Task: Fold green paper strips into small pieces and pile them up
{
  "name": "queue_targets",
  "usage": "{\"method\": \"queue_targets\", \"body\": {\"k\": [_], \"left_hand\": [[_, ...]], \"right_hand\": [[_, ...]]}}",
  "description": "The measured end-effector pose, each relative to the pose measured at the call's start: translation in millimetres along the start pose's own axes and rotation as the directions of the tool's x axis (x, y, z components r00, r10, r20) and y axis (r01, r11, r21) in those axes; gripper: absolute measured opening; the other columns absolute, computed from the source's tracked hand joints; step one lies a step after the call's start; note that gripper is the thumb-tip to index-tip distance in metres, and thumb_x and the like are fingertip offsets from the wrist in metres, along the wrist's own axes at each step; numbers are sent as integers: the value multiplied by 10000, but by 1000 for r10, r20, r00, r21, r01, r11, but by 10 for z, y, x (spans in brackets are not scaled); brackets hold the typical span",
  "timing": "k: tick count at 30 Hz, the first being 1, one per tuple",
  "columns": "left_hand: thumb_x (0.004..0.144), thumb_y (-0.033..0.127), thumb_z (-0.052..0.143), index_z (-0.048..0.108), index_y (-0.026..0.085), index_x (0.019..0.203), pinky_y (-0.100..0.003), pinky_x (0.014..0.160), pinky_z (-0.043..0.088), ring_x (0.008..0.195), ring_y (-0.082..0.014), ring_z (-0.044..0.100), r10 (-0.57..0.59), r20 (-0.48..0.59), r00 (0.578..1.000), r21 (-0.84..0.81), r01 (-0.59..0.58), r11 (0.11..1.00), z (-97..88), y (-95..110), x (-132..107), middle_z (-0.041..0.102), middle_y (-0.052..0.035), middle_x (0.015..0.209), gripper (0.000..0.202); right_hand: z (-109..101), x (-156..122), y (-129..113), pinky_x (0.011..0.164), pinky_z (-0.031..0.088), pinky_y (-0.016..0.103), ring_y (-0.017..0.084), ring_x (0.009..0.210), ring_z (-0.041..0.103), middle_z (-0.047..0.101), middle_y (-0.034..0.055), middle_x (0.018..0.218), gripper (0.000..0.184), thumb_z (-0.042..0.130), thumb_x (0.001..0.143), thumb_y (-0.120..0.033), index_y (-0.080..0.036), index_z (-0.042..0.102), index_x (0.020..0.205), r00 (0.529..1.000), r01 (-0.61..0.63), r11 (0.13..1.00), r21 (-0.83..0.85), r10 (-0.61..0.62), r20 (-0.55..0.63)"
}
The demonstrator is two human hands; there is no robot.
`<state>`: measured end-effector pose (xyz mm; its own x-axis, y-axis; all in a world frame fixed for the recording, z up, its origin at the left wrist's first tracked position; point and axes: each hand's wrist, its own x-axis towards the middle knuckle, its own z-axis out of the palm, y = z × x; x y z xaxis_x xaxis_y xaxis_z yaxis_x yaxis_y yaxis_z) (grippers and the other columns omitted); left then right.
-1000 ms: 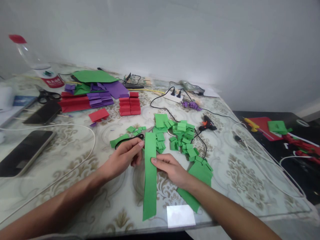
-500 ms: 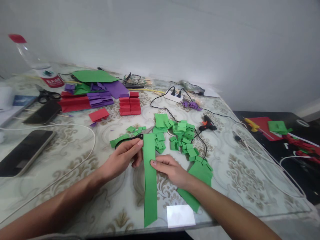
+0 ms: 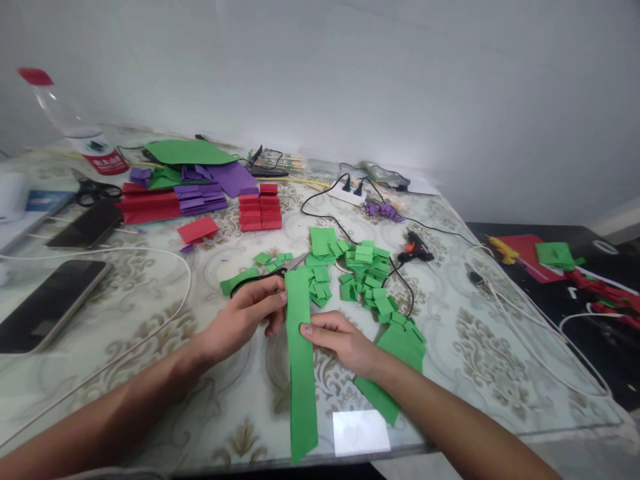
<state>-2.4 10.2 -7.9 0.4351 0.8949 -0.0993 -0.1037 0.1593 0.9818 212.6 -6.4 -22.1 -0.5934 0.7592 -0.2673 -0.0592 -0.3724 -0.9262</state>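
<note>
A long green paper strip (image 3: 301,373) hangs upright between my hands, over the table's front part. My left hand (image 3: 255,310) pinches its left edge near the top. Thumb and fingers of my right hand (image 3: 340,337) grip the right edge a little lower. Behind my left hand lie black-handled scissors (image 3: 295,263), partly hidden by the hand and the strip. Small folded green paper pieces (image 3: 373,273) spread beyond and to the right of the strip. A larger green sheet (image 3: 383,390) lies partly under my right forearm.
Red folded papers (image 3: 261,212) and purple folded papers (image 3: 201,199) lie at the back left. A phone (image 3: 50,307) and a bottle (image 3: 95,143) stand at left. Right of the green pieces is a black glue gun (image 3: 416,248), near a power strip (image 3: 347,193) with cables.
The strip's lower end has swung slightly to the right and down, and its top has shifted a little left. Both hands keep nearly the same place and hold.
</note>
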Motion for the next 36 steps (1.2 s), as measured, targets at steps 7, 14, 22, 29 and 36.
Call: {"method": "queue_targets", "body": {"k": [7,14,22,29,36], "left_hand": [[939,490,680,569,186,776,-258,568,432,541,-127,538,-39,8,999,42,38,998,22,29,-12,595,25,591,362],[893,454,717,610,168,747,-257,568,402,567,-125,498,-96,74,993,95,89,991,48,78,-8,577,20,627,338],[922,414,681,672,155,753,-260,609,412,624,-126,491,-145,217,965,164,110,980,53,94,-6,603,2,712,309],[935,481,680,588,188,786,-281,635,457,651,-153,542,-96,120,988,115,82,990,43,40,10,562,21,693,341],[976,536,640,586,197,809,-283,627,469,632,-151,561,-98,77,992,89,91,992,49,-41,-5,565,33,679,381]], "right_hand": [[11,1,-10,663,461,294,157,657,604,661,9,663,516,774,858,-651,-162,724,703,1000,11,1000,-28,-10,17],[44,-23,-31,660,503,303,172,651,637,697,40,668,608,692,871,-749,-171,715,681,1000,2,993,-117,-2,6],[5,13,-89,599,462,253,122,564,584,664,-2,601,490,754,876,-623,-191,635,678,961,132,987,-95,-151,-230],[31,21,-102,582,484,265,129,549,577,650,-13,583,431,806,838,-578,-202,634,718,947,150,986,-76,-166,-277],[22,48,-52,548,480,240,115,544,593,665,-15,621,422,805,838,-572,-196,634,751,937,143,989,-26,-144,-318]]}}
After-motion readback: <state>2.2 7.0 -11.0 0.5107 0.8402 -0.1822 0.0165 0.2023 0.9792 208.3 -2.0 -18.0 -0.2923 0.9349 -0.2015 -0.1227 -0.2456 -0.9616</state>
